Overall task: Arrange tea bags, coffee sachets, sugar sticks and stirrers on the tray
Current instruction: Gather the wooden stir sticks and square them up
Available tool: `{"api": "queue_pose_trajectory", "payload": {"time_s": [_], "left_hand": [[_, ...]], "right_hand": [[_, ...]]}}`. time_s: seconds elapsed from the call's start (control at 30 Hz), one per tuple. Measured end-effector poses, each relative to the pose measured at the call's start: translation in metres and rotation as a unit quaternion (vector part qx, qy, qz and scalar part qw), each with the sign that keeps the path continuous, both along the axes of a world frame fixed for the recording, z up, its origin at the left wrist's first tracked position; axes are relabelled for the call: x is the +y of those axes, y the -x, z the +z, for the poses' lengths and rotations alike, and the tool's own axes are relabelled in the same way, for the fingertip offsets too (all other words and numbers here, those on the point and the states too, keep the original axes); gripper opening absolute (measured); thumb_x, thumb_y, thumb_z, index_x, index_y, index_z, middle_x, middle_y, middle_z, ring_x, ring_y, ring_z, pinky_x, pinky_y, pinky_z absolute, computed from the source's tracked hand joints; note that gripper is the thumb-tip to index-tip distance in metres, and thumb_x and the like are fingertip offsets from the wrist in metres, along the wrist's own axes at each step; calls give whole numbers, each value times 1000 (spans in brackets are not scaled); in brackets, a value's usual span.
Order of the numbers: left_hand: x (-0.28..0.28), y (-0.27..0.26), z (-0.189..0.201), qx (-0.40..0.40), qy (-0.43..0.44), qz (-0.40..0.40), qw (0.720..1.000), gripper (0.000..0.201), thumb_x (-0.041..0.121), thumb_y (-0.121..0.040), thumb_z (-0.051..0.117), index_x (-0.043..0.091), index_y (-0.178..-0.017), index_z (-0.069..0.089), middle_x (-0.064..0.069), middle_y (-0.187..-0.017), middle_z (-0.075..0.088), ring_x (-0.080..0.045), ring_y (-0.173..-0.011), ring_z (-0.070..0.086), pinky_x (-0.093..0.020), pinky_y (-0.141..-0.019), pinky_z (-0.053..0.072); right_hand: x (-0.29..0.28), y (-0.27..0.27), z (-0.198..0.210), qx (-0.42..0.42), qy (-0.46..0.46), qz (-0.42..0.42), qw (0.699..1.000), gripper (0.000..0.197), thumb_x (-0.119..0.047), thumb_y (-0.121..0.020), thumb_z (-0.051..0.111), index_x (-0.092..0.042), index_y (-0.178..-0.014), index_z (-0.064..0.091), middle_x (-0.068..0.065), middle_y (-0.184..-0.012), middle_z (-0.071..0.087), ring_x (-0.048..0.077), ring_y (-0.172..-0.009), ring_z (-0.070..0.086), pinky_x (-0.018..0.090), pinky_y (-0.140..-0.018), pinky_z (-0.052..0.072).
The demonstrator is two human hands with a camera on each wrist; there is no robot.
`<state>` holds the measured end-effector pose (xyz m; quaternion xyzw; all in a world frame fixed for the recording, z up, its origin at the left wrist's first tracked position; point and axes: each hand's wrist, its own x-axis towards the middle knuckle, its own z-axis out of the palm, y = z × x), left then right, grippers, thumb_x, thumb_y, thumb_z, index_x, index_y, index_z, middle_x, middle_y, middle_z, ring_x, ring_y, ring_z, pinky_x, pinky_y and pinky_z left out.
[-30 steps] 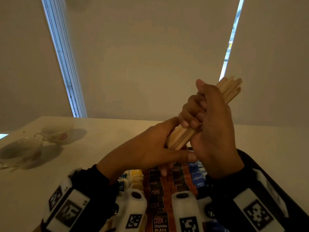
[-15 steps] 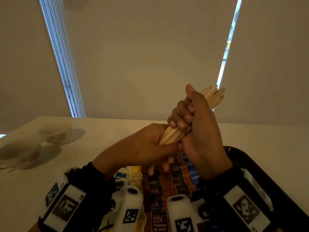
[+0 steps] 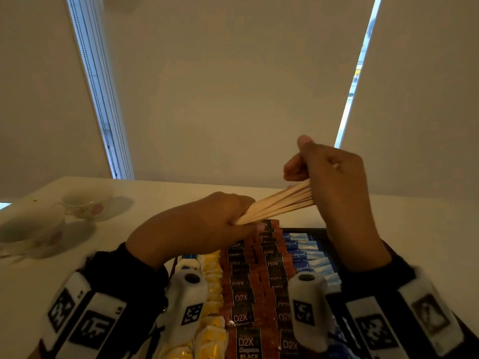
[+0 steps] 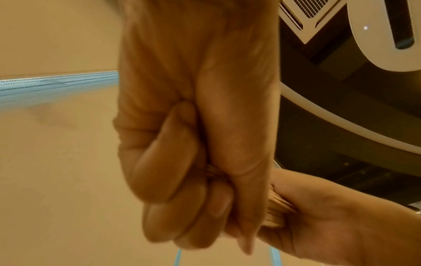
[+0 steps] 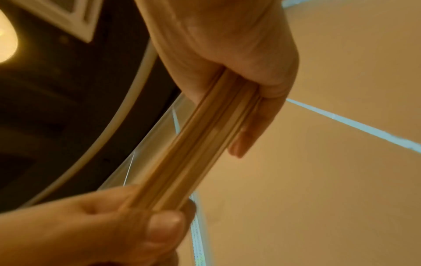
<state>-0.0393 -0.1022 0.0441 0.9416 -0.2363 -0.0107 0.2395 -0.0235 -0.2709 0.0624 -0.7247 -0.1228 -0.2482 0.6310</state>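
**Both hands hold the stirrer bundle above the tray**

A bundle of wooden stirrers [image 3: 277, 207] is held in the air over the far end of the tray [image 3: 320, 230], clear of everything lying on it. The left hand [image 3: 207, 224] grips the lower end of the bundle, its fingers curled tightly round the sticks; the left wrist view shows the fist [image 4: 189, 180] closed, with the stick ends just showing between fingers and palm. The right hand [image 3: 334, 182] holds the upper end, with the thumb pointing up and the fingers wrapped over the sticks. In the right wrist view the stirrers [image 5: 200, 142] run as a tight, flat sheaf from the right palm [image 5: 227, 54] down to the left thumb [image 5: 164, 226]. The bundle slopes upward from left to right.

On the tray below, the packets lie in rows running from the near edge to the far edge. Yellow tea bags [image 3: 211, 301] fill the left rows. Brown and black coffee sachets [image 3: 248, 294] marked D2X take the middle. Blue sugar sticks [image 3: 308, 257] sit along the right.

The tray lies on a pale table [image 3: 155, 200], at its near edge. Two floral teacups [image 3: 83, 203] stand near the table's left edge, well apart from the tray. Beyond the far edge hang drawn roller blinds [image 3: 233, 86].
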Motion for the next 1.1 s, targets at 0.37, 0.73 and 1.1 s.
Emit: {"api": "queue_pose_trajectory", "payload": {"time_s": [0.37, 0.73, 1.1], "left_hand": [[2, 0, 10, -128, -60, 44, 989, 27, 33, -91, 58, 20, -115, 59, 5, -96, 64, 0, -60, 49, -11, -57, 41], [8, 3, 21, -93, 39, 73, 992, 47, 68, -51, 53, 31, -81, 57, 6, -75, 60, -5, -63, 53, -12, -52, 38], [20, 1, 24, -93, 4, 63, 994, 43, 65, -47, 54, 30, -71, 59, 8, -64, 57, -7, -56, 51, -13, -52, 36]], "right_hand": [[-10, -9, -5, 89, 151, -48, 983, 47, -34, -96, 45, -3, -68, 66, 4, -47, 55, 4, -26, 45, 6, -35, 35], [-3, -16, -11, -35, 138, -40, 989, 47, -37, -87, 60, -2, -56, 61, 13, -49, 51, 8, -38, 43, 17, -55, 39], [-7, 6, 3, 27, 560, 3, 828, 24, -53, -72, 68, -31, -82, 63, -11, -58, 56, 4, -56, 55, 20, -61, 46]]}}
